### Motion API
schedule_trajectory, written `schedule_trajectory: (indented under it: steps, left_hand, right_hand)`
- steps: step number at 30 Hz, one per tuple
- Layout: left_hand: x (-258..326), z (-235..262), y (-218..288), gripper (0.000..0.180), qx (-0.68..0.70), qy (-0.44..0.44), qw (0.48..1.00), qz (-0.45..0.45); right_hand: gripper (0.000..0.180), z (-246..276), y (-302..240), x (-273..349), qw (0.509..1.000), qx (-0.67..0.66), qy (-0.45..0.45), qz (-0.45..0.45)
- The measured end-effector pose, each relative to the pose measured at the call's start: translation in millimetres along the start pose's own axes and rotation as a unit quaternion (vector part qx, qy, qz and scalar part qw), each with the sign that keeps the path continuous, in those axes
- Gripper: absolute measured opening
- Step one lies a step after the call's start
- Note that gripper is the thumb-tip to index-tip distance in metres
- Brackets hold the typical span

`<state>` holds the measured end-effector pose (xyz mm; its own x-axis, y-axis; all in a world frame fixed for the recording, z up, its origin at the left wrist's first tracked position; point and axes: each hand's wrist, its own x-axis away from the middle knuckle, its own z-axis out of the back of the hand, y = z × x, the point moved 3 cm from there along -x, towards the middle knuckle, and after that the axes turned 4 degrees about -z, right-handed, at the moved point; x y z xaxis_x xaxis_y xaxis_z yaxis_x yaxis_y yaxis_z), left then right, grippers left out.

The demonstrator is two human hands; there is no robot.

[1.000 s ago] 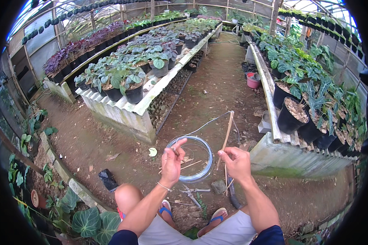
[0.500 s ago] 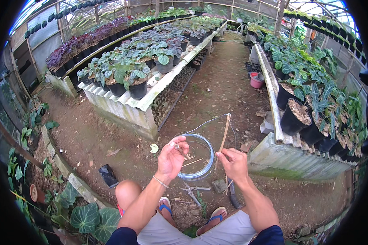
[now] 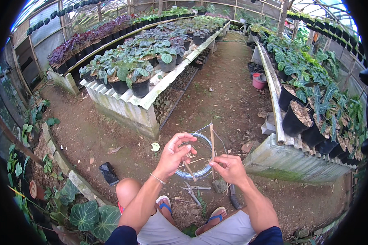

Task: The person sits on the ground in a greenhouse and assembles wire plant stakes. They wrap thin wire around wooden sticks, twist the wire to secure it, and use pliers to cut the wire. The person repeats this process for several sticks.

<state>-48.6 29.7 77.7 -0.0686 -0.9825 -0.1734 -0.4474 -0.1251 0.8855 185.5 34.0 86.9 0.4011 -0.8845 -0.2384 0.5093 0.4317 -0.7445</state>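
Observation:
My right hand [image 3: 229, 168] pinches a thin bamboo stick [image 3: 212, 141] that stands nearly upright. A fine wire loops around the stick's top end, trailing down both sides. My left hand [image 3: 173, 154] is raised beside it with curled fingers. A shorter stick [image 3: 190, 171] slants down from under those fingers and seems held in them, though the grip is partly hidden. Behind and below both hands, a coil of silvery wire [image 3: 183, 175] lies on the ground, with several thin sticks [image 3: 197, 160] within its ring.
Pruning shears [image 3: 191, 192] lie open by my feet, near a stone [image 3: 220, 186] and a dark curved handle [image 3: 234, 199]. A black bag-like object [image 3: 108, 174] is at left. Potted plants crowd the left bench [image 3: 122, 108] and right bench [image 3: 290, 157], with a dirt path [image 3: 221, 77] between.
My right hand and the upright bamboo stick have moved left and slightly down, closer to my left hand. My left hand has turned, and its short stick now points downward.

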Motion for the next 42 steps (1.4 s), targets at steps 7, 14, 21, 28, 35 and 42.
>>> schedule_trajectory:
  steps: [7,14,21,28,35,42]
  left_hand:
    - [3,-2,3,0.037,-0.098,0.013,0.991,-0.089]
    - [6,-2,0,0.037,-0.115,0.050,0.990,-0.069]
    - [7,-2,2,0.035,-0.085,0.074,0.994,-0.018]
    - [2,21,0,0.031,0.065,0.047,0.994,0.077]
    - [1,17,-5,0.068,-0.066,-0.015,0.998,0.022]
    - [19,-15,-36,0.139,-0.513,-0.217,0.826,-0.087]
  right_hand:
    - [0.018,-12,-2,3,0.995,0.006,-0.068,0.068]
    - [0.017,-20,-5,5,0.994,0.003,-0.073,0.087]
    - [0.015,-24,-4,7,0.995,0.013,-0.063,0.081]
    - [0.015,-27,-3,5,0.994,0.023,-0.064,0.087]
    - [0.015,-19,-3,1,0.998,0.005,-0.043,0.039]
    - [0.021,9,3,-1,0.997,0.006,-0.022,-0.079]
